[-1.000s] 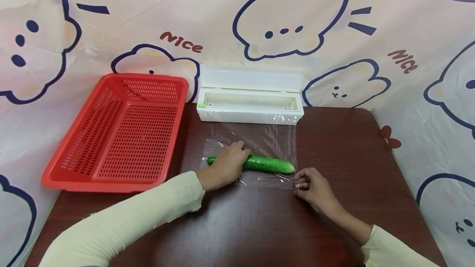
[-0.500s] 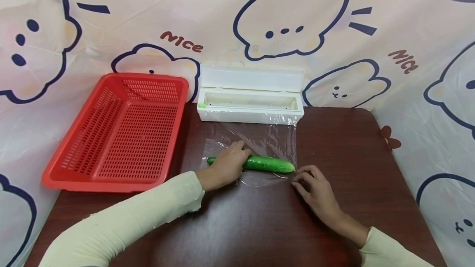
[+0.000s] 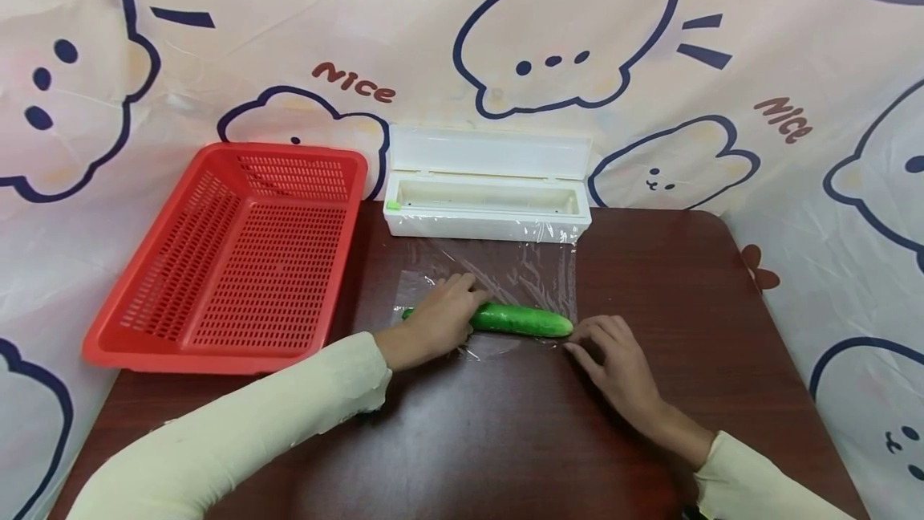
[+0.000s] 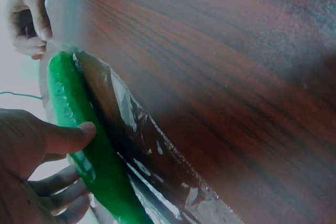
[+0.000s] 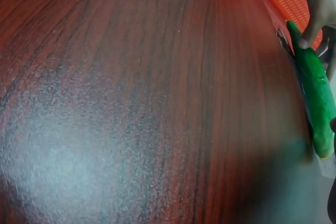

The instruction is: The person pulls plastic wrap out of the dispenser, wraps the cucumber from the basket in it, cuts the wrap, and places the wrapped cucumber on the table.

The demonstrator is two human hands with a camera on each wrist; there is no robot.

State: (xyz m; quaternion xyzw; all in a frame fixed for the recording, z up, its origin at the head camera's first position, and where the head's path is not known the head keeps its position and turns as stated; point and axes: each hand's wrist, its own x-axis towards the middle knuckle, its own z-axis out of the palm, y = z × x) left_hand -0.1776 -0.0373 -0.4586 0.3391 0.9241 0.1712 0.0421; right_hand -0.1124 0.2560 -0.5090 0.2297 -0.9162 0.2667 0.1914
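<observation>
A long green cucumber [image 3: 521, 320] lies crosswise on a sheet of clear cling film [image 3: 498, 267]. My left hand [image 3: 440, 318] grips it near its left end, thumb on the near side and fingers over the far side, as the left wrist view shows with the cucumber [image 4: 79, 114] under the thumb. At the cucumber's right end, my right hand [image 3: 613, 363] pinches the near corner of the film between thumb and fingers. The left wrist view shows the film's near edge [image 4: 168, 140] stretched up toward that right hand [image 4: 31, 19].
Behind the film stands a white cling film box [image 3: 487, 227] with its lid raised, and the film runs out over its front. A red plastic basket [image 3: 328, 343] sits at the left of the dark wooden table [image 3: 491, 456]. A printed cloth [image 3: 419, 14] hangs behind.
My right hand has moved slightly up and left, bringing the film's near corner closer to the cucumber's end. The left hand keeps its grip on the cucumber, almost still.
</observation>
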